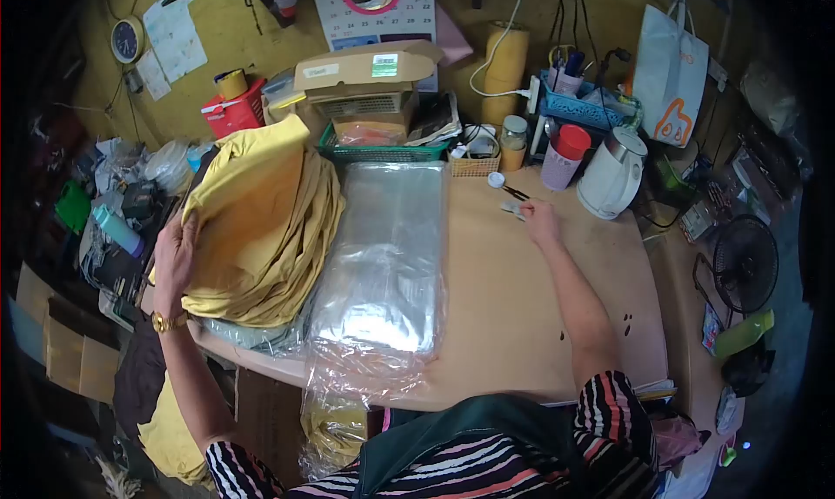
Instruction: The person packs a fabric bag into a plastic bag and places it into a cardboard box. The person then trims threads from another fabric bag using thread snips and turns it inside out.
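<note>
Cluttered room, brown counter (513,325): yellow clothes (261,238) piled left of clear plastic bags (383,247). Left hand (177,248) touches the pile's outer edge, right hand (543,222) a small pale item (510,208), grips unclear; probably a steady-and-reach step, calling for a fine pinch.

The left hand (177,254) is resting against the left edge of the yellow cloth stack (261,229). The right hand (545,224) is reaching over the counter (504,325), its fingers (529,208) lying at some small pale pieces (511,209); whether they are gripping one is too small to tell. Just beyond, a white cap (496,180) is lying near a thin black tool (516,193). Clear plastic (387,247) is lying beside the cloth and overhanging the near edge. A kettle (611,175) is standing right of a cup (561,170).
</note>
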Demonstrator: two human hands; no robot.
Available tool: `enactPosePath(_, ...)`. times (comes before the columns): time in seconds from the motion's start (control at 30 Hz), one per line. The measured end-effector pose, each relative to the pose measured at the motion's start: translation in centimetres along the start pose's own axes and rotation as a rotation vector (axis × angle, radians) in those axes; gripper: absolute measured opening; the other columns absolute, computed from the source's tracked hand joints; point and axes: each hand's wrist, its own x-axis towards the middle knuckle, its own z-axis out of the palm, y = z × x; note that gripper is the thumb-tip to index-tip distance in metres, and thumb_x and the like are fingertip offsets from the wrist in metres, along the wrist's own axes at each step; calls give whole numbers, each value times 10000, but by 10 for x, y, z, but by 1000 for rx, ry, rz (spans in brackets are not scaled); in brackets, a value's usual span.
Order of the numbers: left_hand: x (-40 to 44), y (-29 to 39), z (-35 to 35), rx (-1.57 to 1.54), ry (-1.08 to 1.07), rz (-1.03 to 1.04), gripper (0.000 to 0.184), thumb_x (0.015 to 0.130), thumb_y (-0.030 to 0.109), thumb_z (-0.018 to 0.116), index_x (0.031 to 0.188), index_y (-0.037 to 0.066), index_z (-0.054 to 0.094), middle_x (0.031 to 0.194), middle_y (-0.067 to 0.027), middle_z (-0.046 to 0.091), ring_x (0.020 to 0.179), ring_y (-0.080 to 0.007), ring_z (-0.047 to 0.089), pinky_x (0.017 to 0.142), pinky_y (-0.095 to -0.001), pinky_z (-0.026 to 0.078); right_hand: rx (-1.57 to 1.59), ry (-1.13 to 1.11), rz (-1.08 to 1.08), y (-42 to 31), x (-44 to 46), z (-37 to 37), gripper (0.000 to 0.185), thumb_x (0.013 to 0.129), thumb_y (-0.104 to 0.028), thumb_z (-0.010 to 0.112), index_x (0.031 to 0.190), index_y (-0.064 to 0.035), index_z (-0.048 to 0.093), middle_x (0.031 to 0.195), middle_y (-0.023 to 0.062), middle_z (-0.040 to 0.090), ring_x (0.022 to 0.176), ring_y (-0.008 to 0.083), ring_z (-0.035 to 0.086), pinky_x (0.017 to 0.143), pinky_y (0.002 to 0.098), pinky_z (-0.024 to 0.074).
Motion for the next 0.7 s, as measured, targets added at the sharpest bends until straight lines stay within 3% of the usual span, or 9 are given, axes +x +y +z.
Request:
enactPosePath(0.07, -2, 39, -1, 19, 58, 79, 394, 1011, 315, 445, 1136, -27, 593, 924, -140, 664, 830, -193, 574, 786, -326, 457, 172, -47, 53, -4, 10, 0, 254, 846, -103, 623, 1096, -96, 662, 1107, 154, 628, 1020, 316, 613, 833, 400, 486)
enactPosePath(0.17, -32, 107, 28, 331, -107, 94, 278, 963, 226, 504, 1005, -22, 623, 748, -180, 606, 622, -271, 555, 587, -389, 428, 1, 289, -218, 14, 25, 25, 272, 844, -121, 633, 1109, -66, 657, 1111, 142, 630, 1013, 303, 620, 836, 390, 491)
enactPosePath(0.2, -52, 172, 40, -195, -221, 97, 230, 912, 162, 526, 1006, -26, 621, 767, -198, 622, 587, -324, 548, 547, -412, 418, -207, 301, -237, 17, 20, 27, 268, 844, -135, 634, 1099, -56, 653, 1114, 152, 627, 1016, 317, 616, 847, 398, 490)
enactPosePath(0.3, -100, 244, 105, -67, -563, 289, 438, 929, 288, 557, 1253, -7, 542, 1230, -246, 566, 906, -372, 645, 768, -392, 533, -452, 183, -281, 26, 26, 25, 261, 842, -154, 637, 1079, -44, 643, 1107, 182, 625, 1010, 348, 613, 865, 414, 491)
enactPosePath(0.37, -135, 248, 152, -233, -595, 555, 586, 936, 413, 538, 1358, 16, 453, 1401, -227, 440, 1207, -371, 521, 993, -408, 443, -493, 46, -288, 37, 28, 15, 257, 840, -160, 639, 1068, -42, 637, 1098, 202, 627, 1001, 365, 615, 870, 422, 492)
enactPosePath(0.43, -159, 236, 182, 25, -717, 741, 635, 929, 474, 520, 1391, 50, 422, 1457, -199, 382, 1348, -361, 374, 1112, -491, 290, -555, -170, -230, 44, 21, -9, 246, 826, -134, 644, 1042, -18, 624, 1038, 239, 635, 938, 364, 634, 842, 442, 504)
enactPosePath(0.5, -174, 211, 196, 107, -716, 708, 626, 890, 472, 565, 1394, 124, 439, 1482, -185, 347, 1396, -350, 297, 1097, -615, 210, -429, -2, -20, 72, 8, -27, 243, 838, -68, 594, 1067, 13, 600, 946, 213, 648, 870, 297, 661, 774, 401, 528)
enactPosePath(0.57, -179, 202, 187, 104, -649, 561, 637, 866, 428, 613, 1400, 130, 431, 1498, -185, 318, 1407, -359, 266, 1094, -636, 184, -130, -173, 93, 98, 3, -67, 281, 859, -20, 516, 1136, 9, 560, 878, 129, 626, 786, 187, 637, 691, 311, 521)
enactPosePath(0.7, -197, 158, 204, -14, -497, 200, 695, 894, 295, 606, 1451, 10, 300, 1515, -247, 244, 1417, -405, 211, 1121, -598, 140, 992, 116, 276, 69, -66, -112, 354, 873, -17, 435, 1218, -55, 504, 788, 16, 528, 594, 74, 471, 554, 223, 395)
